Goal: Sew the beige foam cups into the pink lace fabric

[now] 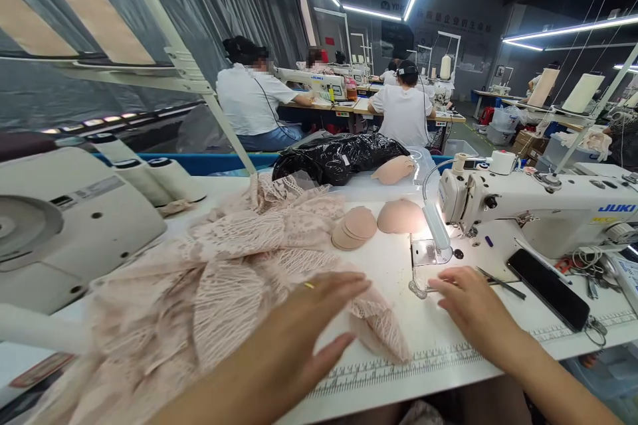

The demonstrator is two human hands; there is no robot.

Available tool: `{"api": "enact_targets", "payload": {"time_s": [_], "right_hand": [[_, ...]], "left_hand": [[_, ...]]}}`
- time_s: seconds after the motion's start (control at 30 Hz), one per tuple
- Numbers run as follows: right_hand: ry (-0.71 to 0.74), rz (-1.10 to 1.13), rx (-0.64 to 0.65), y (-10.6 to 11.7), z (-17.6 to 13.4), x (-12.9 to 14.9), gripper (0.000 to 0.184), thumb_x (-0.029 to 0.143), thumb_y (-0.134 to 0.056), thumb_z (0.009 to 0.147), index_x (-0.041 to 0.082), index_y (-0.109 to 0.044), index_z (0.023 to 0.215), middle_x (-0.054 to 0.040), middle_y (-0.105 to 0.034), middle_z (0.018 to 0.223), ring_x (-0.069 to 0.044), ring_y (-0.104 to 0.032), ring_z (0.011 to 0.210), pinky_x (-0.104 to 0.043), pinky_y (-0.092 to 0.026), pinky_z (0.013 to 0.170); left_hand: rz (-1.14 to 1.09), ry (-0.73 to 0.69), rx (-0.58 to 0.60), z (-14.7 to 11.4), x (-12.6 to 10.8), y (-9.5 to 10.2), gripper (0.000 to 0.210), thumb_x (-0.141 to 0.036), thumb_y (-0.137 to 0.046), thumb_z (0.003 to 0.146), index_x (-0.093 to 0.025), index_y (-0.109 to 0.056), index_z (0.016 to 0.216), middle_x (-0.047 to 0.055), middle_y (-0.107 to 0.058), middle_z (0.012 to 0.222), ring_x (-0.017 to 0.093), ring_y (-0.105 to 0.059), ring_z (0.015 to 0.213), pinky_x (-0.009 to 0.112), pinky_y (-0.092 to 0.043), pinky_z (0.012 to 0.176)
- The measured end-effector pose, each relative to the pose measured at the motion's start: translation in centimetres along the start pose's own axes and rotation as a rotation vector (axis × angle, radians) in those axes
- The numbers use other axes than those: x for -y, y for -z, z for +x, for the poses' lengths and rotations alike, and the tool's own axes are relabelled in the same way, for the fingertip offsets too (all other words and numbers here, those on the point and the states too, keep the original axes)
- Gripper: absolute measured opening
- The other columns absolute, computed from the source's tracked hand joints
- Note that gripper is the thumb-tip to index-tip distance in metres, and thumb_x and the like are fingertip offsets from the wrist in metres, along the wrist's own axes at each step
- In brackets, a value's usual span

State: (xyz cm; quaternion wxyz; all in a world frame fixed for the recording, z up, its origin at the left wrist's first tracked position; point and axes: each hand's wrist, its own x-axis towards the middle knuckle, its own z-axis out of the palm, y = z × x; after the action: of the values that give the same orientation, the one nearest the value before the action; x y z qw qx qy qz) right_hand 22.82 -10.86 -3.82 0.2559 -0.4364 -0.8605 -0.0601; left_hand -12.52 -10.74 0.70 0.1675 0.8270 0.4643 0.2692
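Observation:
My left hand [319, 319], a ring on one finger, hovers with fingers stretched out and thumb apart, above the edge of a heap of pale pink lace fabric [249, 272]; nothing is in it. Right of it my right hand [473, 305] reaches over the white table, fingers loosely bent and apart, in front of the sewing machine's metal needle plate [423, 252]. Its fingertips are beside a small looped bit [417, 289], too small to name; contact is unclear. Beyond lie a stack of beige oval pads [355, 227] and a moulded bra cup [400, 216].
A white sewing machine [538, 206] stands at right, with dark tweezers [503, 283] and a phone [548, 289] before it. A black plastic bag [339, 159] lies behind the lace. Another machine [74, 226] and thread cones [169, 179] occupy the left. Co-workers sit farther back.

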Motion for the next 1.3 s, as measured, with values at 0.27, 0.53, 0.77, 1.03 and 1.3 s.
{"api": "enact_targets", "payload": {"time_s": [0.27, 0.53, 0.77, 1.03, 1.3], "right_hand": [[0.157, 0.236, 0.045, -4.0, 4.8, 4.0, 0.016, 0.011, -0.065, 0.101, 0.022, -0.075, 0.097, -0.0058, -0.074, 0.113, -0.021, -0.067, 0.097, -0.032, -0.056, 0.085], [-0.283, 1.012, 0.188, -0.6, 3.5, 4.7, 0.020, 0.033, -0.067, 0.101, 0.024, -0.064, 0.119, -0.0043, -0.068, 0.099, -0.020, -0.061, 0.087, -0.032, -0.049, 0.077], [-0.670, 1.569, 0.167, -0.6, 5.1, 6.6, 0.031, 0.035, -0.079, 0.081, 0.022, -0.069, 0.107, 0.0062, -0.058, 0.074, -0.012, -0.053, 0.063, -0.027, -0.042, 0.067], [-0.429, 1.089, -0.080, 5.2, 3.2, 6.2, 0.009, 0.034, -0.075, 0.094, 0.026, -0.078, 0.096, -0.0046, -0.069, 0.094, -0.022, -0.064, 0.091, -0.036, -0.052, 0.086], [-0.726, 1.192, 0.239, 0.4, 4.0, 2.4, 0.036, 0.056, -0.068, 0.093, 0.024, -0.054, 0.089, -0.0001, -0.070, 0.073, -0.019, -0.067, 0.065, -0.031, -0.047, 0.067]], "left_hand": [[0.044, -0.240, -0.002, 0.1, -0.9, -5.1, 0.027, -0.010, -0.048, 0.103, -0.026, -0.069, 0.098, 0.003, -0.069, 0.094, 0.024, -0.064, 0.093, 0.036, -0.049, 0.090], [-0.006, -0.489, -0.287, -0.1, -1.2, -3.6, 0.032, 0.001, -0.047, 0.104, -0.024, -0.065, 0.112, 0.002, -0.068, 0.094, 0.017, -0.062, 0.091, 0.025, -0.051, 0.082], [-0.090, -0.471, -0.236, -0.6, -2.3, -4.6, 0.033, 0.001, -0.049, 0.102, -0.026, -0.066, 0.108, 0.001, -0.069, 0.094, 0.016, -0.060, 0.090, 0.025, -0.052, 0.085], [-1.096, 0.441, -0.098, -1.6, -1.6, -3.1, 0.042, -0.065, -0.078, 0.087, -0.026, -0.070, 0.098, 0.006, -0.079, 0.095, 0.028, -0.073, 0.086, 0.035, -0.060, 0.072], [-0.675, 0.506, 0.006, 2.4, 0.1, -4.5, 0.058, -0.070, -0.067, 0.089, -0.024, -0.067, 0.125, 0.007, -0.080, 0.100, 0.032, -0.077, 0.099, 0.043, -0.062, 0.085]]}}
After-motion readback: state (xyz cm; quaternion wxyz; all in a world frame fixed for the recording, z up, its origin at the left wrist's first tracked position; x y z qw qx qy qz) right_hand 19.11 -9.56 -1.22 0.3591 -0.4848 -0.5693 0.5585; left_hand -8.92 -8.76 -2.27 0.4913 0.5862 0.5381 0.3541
